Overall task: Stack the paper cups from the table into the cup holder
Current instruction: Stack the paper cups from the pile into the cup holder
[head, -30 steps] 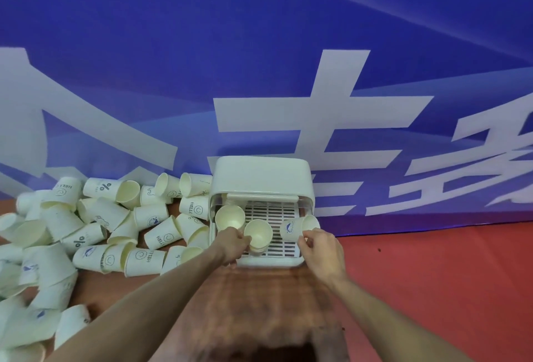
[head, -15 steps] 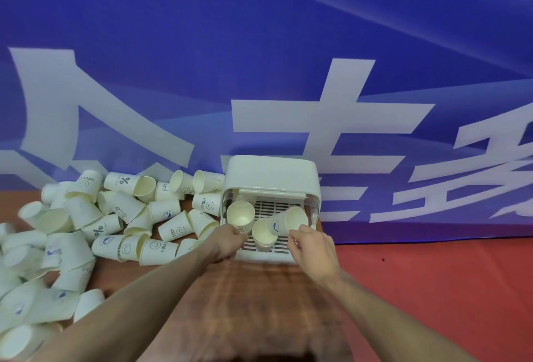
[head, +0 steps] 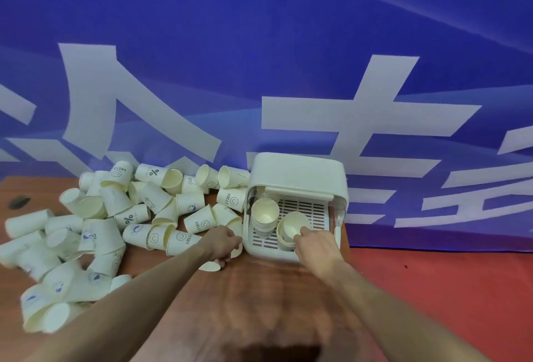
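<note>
The white cup holder [head: 297, 172] stands at the back of the wooden table, its slatted tray [head: 313, 211] facing me. Two stacks of paper cups stand in it: a left stack [head: 264, 213] and a right stack [head: 288, 227]. My right hand [head: 315, 245] holds the top cup of the right stack by its near rim. My left hand [head: 222, 243] is just left of the holder, its fingers curled round a paper cup [head: 211, 266] lying on the table. Most of that cup is hidden under the hand.
A big pile of loose paper cups [head: 115, 223] covers the table's left half, right up to the holder's left side. A blue banner [head: 259, 58] rises directly behind. Red floor [head: 447, 289] lies past the table's right edge.
My right hand carried its cup from the tray's right side onto the right stack. My left hand left the stack in the holder and dropped onto a cup on the table.
</note>
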Available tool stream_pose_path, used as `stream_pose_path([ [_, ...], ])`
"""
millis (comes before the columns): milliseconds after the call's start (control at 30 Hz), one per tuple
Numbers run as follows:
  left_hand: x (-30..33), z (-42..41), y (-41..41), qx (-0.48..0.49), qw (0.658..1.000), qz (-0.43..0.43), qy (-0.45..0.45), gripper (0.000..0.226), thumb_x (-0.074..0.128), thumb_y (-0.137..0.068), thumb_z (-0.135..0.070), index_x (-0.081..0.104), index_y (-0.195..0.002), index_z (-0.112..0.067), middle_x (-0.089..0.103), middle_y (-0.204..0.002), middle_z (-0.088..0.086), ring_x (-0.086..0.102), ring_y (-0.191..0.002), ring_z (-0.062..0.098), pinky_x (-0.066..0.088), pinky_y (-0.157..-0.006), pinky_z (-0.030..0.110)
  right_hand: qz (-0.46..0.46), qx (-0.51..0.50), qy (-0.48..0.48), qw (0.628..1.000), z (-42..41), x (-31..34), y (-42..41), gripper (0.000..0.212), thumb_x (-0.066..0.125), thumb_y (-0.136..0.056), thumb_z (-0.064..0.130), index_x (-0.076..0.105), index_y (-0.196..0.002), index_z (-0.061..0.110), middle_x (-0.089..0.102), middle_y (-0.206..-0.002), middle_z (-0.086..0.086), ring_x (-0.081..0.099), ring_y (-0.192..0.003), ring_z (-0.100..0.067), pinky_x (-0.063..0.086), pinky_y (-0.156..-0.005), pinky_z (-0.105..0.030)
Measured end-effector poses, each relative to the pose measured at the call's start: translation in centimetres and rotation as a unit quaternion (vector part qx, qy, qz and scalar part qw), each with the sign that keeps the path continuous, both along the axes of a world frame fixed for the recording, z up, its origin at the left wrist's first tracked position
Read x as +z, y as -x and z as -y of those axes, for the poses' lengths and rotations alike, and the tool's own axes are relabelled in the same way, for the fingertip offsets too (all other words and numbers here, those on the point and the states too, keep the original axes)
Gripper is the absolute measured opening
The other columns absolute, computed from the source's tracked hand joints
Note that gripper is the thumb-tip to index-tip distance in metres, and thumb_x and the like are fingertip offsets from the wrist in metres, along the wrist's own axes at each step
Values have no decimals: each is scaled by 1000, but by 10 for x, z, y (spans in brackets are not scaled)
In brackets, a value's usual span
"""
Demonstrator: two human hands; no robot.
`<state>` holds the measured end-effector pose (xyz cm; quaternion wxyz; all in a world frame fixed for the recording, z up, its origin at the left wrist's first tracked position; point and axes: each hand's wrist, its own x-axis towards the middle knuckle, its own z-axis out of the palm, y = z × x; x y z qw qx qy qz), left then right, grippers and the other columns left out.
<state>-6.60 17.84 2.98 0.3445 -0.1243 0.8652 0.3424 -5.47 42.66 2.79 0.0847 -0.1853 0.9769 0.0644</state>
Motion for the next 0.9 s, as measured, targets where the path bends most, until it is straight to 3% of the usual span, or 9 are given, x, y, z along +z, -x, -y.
stream_pose_path([
  [67,-2,5,3,1,1000,3,0,30,48,-99,-27,64,-93,-2,57,-48,7,54,-41,19,32,-32,15,21,16,-43,999,3,-3,1,7,75,-69,16,69,-71,20,61,-76,0,65,-56,-22,19,-43,-22],
  [167,-9,10,8,0,1000,5,6,29,48,-98,-26,64,-88,-4,58,-46,6,55,-40,18,31,-31,15,41,15,-55,998,6,-13,6,21,50,-88,9,68,-99,14,59,-104,-4,67,-86,-27,30,-55,-28],
  [300,-15,14,10,6,1000,16,3,28,49,-96,-28,63,-86,-6,59,-50,7,56,-41,19,32,-32,14,63,5,-34,997,11,-18,8,25,48,-91,19,68,-103,11,59,-109,-6,66,-90,-28,34,-64,-30],
  [533,-15,28,7,1,1000,4,5,26,48,-94,-29,61,-85,-8,63,-54,6,57,-41,17,39,-38,16,23,-7,44,999,13,-13,7,31,40,-96,31,54,-117,12,64,-107,-4,66,-90,-28,35,-62,-32],
  [733,-11,54,-6,20,999,-24,7,26,50,-91,-29,62,-78,-10,62,-53,5,56,-42,18,48,-51,25,1,12,66,998,46,5,-4,27,37,-96,31,53,-110,15,63,-104,-3,64,-91,-28,31,-63,-34],
  [900,1,86,-22,31,997,-65,21,25,54,-90,-29,60,-75,-10,62,-57,5,55,-42,14,47,-51,24,4,24,102,994,80,18,-15,26,39,-95,30,57,-108,15,65,-106,-5,64,-94,-31,32,-65,-35],
])
